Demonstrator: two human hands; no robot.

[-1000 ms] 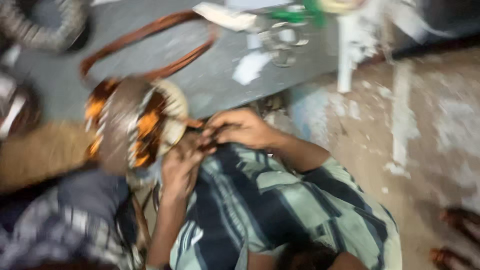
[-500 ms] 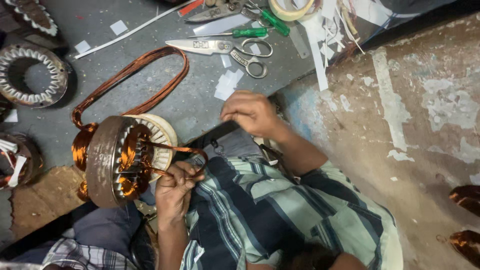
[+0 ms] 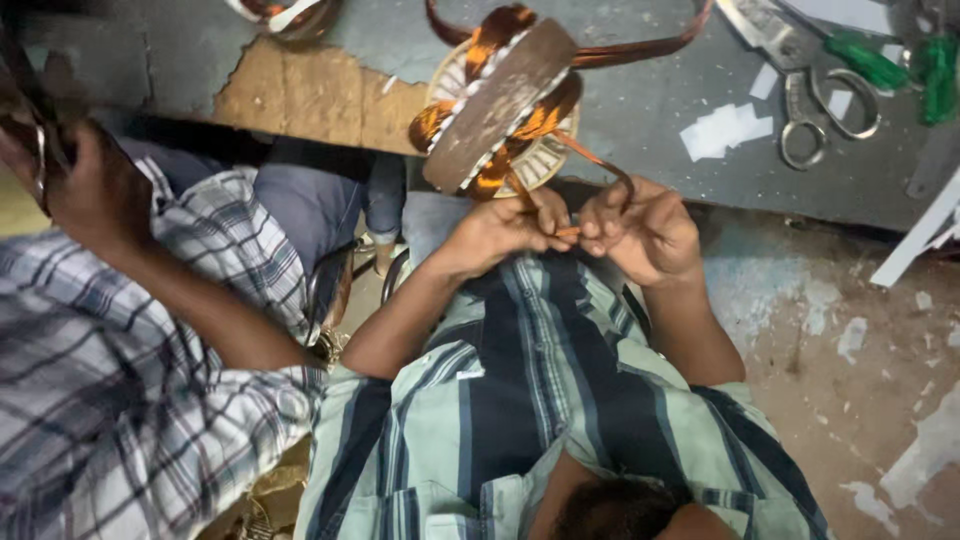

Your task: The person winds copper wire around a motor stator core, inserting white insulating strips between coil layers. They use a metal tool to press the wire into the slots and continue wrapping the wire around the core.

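- Both hands have come together below the stator, which now shows higher in view.
- Left hand and right hand pinch copper wire.
- Stator rests tilted at the table edge; scissors nearby.

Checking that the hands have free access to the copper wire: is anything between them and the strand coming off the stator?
Nothing visible does. The left hand and the right hand both pinch the copper wire directly, below the stator. The scissors lie apart on the table.
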